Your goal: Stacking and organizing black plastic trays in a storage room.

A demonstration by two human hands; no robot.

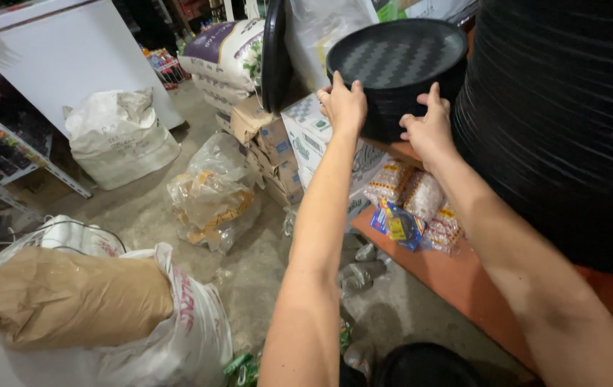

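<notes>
Nearest to me, at the bottom edge, a dark round object (428, 365) showed only in part, and I could not tell what it was. On the left a white sack (185, 337) stood on the concrete floor (249, 265) with a brown paper bag (70, 294) lying on top of it.

From there both forearms reached up and away. Between them and to the right, an orange shelf (457, 276) carried small packets of snacks (414, 197) in clear wrap. On the floor further left lay a clear plastic bag (213, 190) with yellow things inside, and beside it stood a stack of cardboard boxes (274, 143).

The left hand (344, 104) was partly open, its fingers curled over the near rim of a stack of round black trays (396, 64) with a woven pattern. The right hand (428, 125) pressed against the side of the same stack, fingers spread and bent around it. The stack sat high, above the shelf, just beside a big black ribbed object (557, 122) on the right.

Behind, a filled grain sack (228, 50) and a white cabinet (77, 54) stood farthest.
</notes>
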